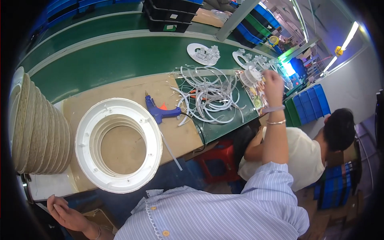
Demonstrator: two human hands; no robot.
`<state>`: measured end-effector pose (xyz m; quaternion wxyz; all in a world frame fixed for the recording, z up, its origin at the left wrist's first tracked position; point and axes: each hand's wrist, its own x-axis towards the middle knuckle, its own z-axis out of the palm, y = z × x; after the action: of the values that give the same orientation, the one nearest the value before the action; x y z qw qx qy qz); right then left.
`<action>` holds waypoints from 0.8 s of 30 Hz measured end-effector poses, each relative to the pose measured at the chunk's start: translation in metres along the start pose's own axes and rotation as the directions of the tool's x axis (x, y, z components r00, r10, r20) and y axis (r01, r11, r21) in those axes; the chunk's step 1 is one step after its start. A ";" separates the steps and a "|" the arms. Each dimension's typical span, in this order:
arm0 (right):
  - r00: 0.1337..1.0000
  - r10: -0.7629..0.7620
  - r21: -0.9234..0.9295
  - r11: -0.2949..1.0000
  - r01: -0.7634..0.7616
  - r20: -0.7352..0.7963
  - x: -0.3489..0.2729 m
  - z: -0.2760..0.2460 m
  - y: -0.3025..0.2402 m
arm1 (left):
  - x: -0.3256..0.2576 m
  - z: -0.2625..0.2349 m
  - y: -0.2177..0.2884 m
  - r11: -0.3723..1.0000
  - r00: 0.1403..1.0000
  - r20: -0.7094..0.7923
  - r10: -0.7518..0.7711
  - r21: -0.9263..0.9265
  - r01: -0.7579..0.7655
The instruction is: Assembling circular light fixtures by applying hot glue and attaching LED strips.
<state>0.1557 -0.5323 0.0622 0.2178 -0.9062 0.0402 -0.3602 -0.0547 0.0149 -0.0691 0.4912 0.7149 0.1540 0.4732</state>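
Observation:
My right hand (273, 85) reaches out over the far right of the bench, its fingers curled closed. White spool-like parts (252, 76) are right beside its fingertips; whatever the fingers hold is hidden. My left hand (63, 212) is low at the left, off the bench's front edge, its fingers loosely bent and apart with nothing in them. Between the hands, a stack of white rings (83, 148) with small posts on the top face sits on the brown board (168, 138). A blue glue gun (160, 111) lies beyond its right side, and a thin white stick (171, 151) sticks out past the board's edge.
A tall stack of beige rough-edged rings (42, 128) stands at the left. Tangled white tubing (208, 94) covers the bench's right part. Farther back are white discs with clear pieces (205, 54) and black bins (168, 18). A co-worker (300, 156) sits at the right near a red stool (218, 162).

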 end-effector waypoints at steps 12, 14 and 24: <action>0.994 -0.001 -0.044 0.999 0.006 0.110 -0.003 -0.019 -0.040 | -0.021 0.027 -0.007 0.993 0.985 0.162 -0.057 -0.088 0.072; 0.996 -0.004 -0.009 1.000 0.005 0.085 -0.004 -0.018 -0.037 | -0.024 0.030 -0.004 0.993 0.980 0.189 -0.060 -0.089 0.078; 0.999 -0.009 -0.099 0.995 0.013 0.044 0.000 -0.010 -0.035 | -0.033 0.029 -0.004 0.989 0.955 0.285 -0.079 -0.101 0.112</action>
<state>0.1461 -0.5042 0.0830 0.1714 -0.9238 0.0484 -0.3389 -0.0460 -0.0222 -0.0913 0.5711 0.7366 0.0896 0.3510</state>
